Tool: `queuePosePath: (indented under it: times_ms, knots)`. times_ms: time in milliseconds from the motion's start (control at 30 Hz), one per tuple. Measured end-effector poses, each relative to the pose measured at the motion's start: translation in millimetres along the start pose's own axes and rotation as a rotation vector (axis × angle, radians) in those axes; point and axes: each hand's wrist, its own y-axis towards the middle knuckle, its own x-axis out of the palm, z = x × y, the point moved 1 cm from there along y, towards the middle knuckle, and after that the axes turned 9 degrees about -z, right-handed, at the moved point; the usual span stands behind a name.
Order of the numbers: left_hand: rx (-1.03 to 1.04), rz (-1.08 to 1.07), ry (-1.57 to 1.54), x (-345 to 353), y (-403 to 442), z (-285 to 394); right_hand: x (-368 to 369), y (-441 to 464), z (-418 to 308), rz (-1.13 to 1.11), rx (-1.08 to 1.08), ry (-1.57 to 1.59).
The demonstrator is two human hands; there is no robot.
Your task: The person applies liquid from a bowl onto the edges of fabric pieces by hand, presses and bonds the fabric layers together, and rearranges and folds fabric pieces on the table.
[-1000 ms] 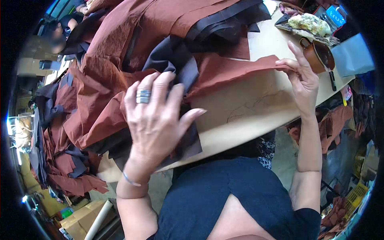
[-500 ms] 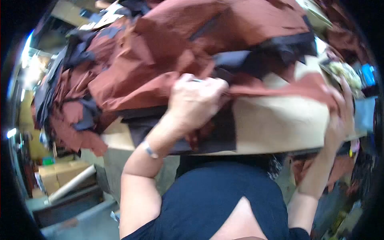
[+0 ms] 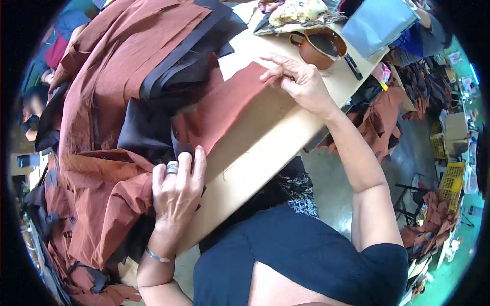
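My right hand (image 3: 306, 89) is at the upper right end of a reddish-brown cloth piece (image 3: 227, 104), its fingers closed on the corner and one finger stretched out. That piece runs down and left toward my left hand (image 3: 178, 188). With a ring on one finger, my left hand rests on crumpled reddish-brown cloth (image 3: 117, 183), fingers stretched forward and slightly apart. Its palm side is hidden. Beyond it lies dark cloth (image 3: 148, 125), partly under a thick stack of layered reddish-brown cloth (image 3: 117, 56).
The pale tabletop (image 3: 250, 153) has its front edge close to my body. A brown mug (image 3: 321, 48), a black pen-like object (image 3: 353, 67) and a grey-blue sheet-like item (image 3: 380, 25) are at the far right. Yellow crates (image 3: 451, 186) stand beyond. Another person (image 3: 35, 104) is at left.
My view has swung to the right. My left hand has loosened from a fist on the cloth to outstretched fingers. My right hand still has the cloth's corner, now lying flatter.
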Motion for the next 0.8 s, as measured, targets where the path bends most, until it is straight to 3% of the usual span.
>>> queuePosePath:
  times_ms: [100,200,267,500,600,733,800]
  knots:
    - [0.057,-0.055,0.037,-3.5,10.9,13.9,-2.3,-10.4,4.0,0.063,-0.061,-0.019]
    - [0.097,-0.082,0.07,-1.6,18.6,26.6,7.1,-18.9,4.6,0.16,0.039,-0.005]
    - [0.069,-0.157,0.046,-4.6,22.1,35.8,11.3,-19.4,3.7,0.153,0.005,-0.182]
    - [0.086,0.047,0.008,-8.3,22.9,32.2,11.4,-16.7,4.0,0.166,-0.137,-0.378]
    - [0.079,0.026,0.001,-5.0,30.6,38.6,10.2,-18.3,5.9,0.165,-0.228,-0.569]
    - [0.096,-0.006,0.013,-1.7,36.1,50.2,1.4,-23.7,10.7,0.119,-0.168,-0.902]
    - [0.1,-0.024,0.03,-3.3,35.6,51.2,-14.5,-29.3,-8.4,0.232,-0.179,-1.095]
